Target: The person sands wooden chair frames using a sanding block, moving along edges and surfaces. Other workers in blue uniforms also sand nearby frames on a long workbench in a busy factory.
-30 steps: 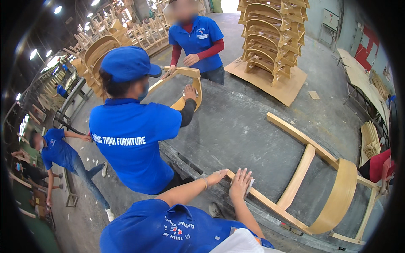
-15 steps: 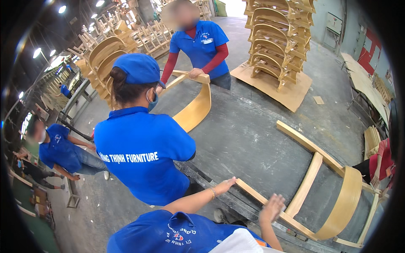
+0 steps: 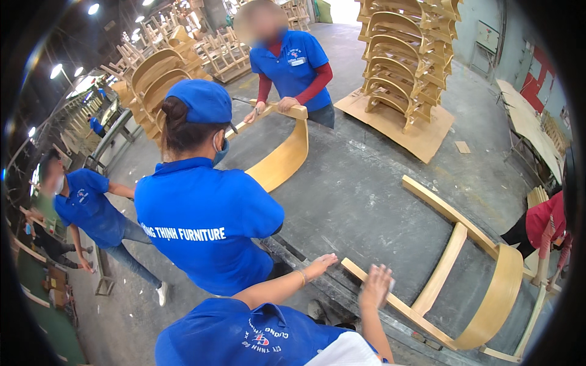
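Note:
A pale wooden chair frame (image 3: 444,266) lies on the dark grey worktable (image 3: 366,213) before me. It has two long rails, a crosspiece and a wide curved band (image 3: 497,296) at its right end. My left hand (image 3: 321,267) is at the table's near edge, fingers stretched out, just left of the near rail's free end; no object shows in it. Over that same rail is my right hand (image 3: 375,287), its fingers upright and slightly blurred. A small pale pad shows at its palm edge, partly hidden by the hand.
Close at my left stands a co-worker in a blue cap (image 3: 204,213). Across the table a co-worker in red sleeves (image 3: 292,70) holds another curved frame (image 3: 284,158). Stacked curved frames (image 3: 403,61) stand on a floor board. A person in red (image 3: 546,226) is at far right.
My right hand has moved left along the near rail, toward its free end. My left hand has drawn slightly away from that end. The co-worker at far left has stepped.

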`<state>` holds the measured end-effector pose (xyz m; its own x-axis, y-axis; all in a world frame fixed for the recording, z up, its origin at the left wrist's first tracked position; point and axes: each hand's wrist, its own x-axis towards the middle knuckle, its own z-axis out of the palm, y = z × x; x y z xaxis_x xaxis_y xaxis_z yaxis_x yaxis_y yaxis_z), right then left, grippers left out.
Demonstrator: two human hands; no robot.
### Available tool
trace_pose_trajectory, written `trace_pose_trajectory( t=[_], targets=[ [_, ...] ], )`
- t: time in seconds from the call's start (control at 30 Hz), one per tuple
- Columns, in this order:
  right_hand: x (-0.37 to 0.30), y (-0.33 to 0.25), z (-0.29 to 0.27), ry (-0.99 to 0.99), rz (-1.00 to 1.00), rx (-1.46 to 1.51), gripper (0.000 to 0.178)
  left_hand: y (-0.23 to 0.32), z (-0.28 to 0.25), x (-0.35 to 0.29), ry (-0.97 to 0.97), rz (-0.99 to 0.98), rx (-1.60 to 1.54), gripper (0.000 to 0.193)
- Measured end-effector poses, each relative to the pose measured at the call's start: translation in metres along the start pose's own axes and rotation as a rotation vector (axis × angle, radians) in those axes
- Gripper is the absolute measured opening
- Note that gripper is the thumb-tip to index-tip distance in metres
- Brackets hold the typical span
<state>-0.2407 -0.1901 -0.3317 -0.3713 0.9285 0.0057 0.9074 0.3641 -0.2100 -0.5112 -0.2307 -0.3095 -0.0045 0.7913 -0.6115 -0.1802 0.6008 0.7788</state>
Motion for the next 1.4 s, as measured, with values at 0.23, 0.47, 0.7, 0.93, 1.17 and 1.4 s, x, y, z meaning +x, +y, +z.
trace_pose_trajectory(
  t=[0.23, 0.47, 0.7, 0.93, 1.17, 1.4],
  targets=[
    [-0.114, 0.228, -0.069, -0.078, 0.483, -0.249, 0.084, -0.025, -0.017, -0.016, 0.119, 0.119, 0.248, 0.046],
    [-0.097, 0.179, -0.041, -0.132, 0.587, -0.379, 0.090, -0.030, -0.001, -0.037, 0.155, 0.364, 0.576, 0.053],
    [-0.038, 0.030, -0.003, 0.115, 0.217, 0.048, 0.072, 0.014, 0.082, -0.024, 0.011, 0.678, 1.335, 0.081],
    [-0.116, 0.168, -0.043, 0.046, 0.337, -0.127, 0.066, 0.022, 0.122, 0.013, -0.004, 0.613, 1.502, 0.068],
    [-0.169, 0.260, -0.108, 0.051, 0.592, 0.594, 0.076, 0.011, 0.129, 0.034, 0.114, 0.723, 1.476, 0.044],
    [-0.158, 0.304, -0.242, 0.644, 0.689, 1.110, 0.050, 0.009, 0.140, 0.038, 0.147, 0.643, 1.492, 0.046]
  ],
)
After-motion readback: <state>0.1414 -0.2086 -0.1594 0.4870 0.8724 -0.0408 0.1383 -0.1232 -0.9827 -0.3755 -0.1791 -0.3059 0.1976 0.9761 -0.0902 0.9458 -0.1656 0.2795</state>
